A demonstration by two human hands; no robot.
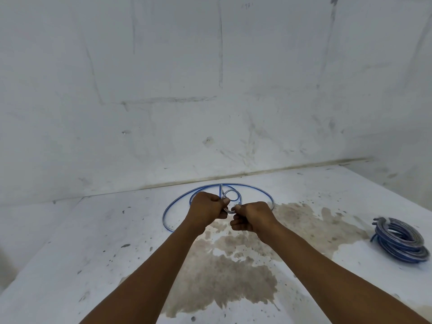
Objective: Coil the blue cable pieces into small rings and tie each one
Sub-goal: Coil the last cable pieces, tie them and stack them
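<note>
A long blue cable (168, 211) lies in a wide loop on the white floor near the wall. Above it, a small ring of the same cable (230, 195) is held up between both hands. My left hand (205, 208) grips the ring's left side with curled fingers and thumb. My right hand (253, 217) pinches the ring's lower right part. The far side of the big loop runs behind the hands and is partly hidden.
A stack of coiled blue cable rings (401, 242) sits on the floor at the right. A brown wet stain (233, 272) spreads across the floor under my forearms. A scuffed white wall (210, 90) rises just behind the loop.
</note>
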